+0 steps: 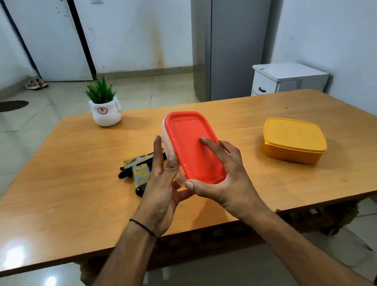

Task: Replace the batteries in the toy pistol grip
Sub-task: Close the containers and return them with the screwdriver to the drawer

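Note:
A clear plastic box with a red lid [190, 142] is held tilted above the wooden table [70, 193], lid facing me. My left hand [162, 191] supports its left side and underside, fingers mostly straight along the wall. My right hand [225, 181] grips the near end, thumb hooked at the lid's lower corner and forefinger lying across the lid. The toy pistol [138, 170], camouflage-patterned with a black base, lies on the table just left of and behind my left hand, partly hidden by it. The box's contents cannot be seen.
A closed yellow box [294, 139] stands on the table's right side. A white pot with a green plant [105, 108] sits at the far left edge. Beyond the table are a grey fridge [214, 35] and a white cabinet [286, 78].

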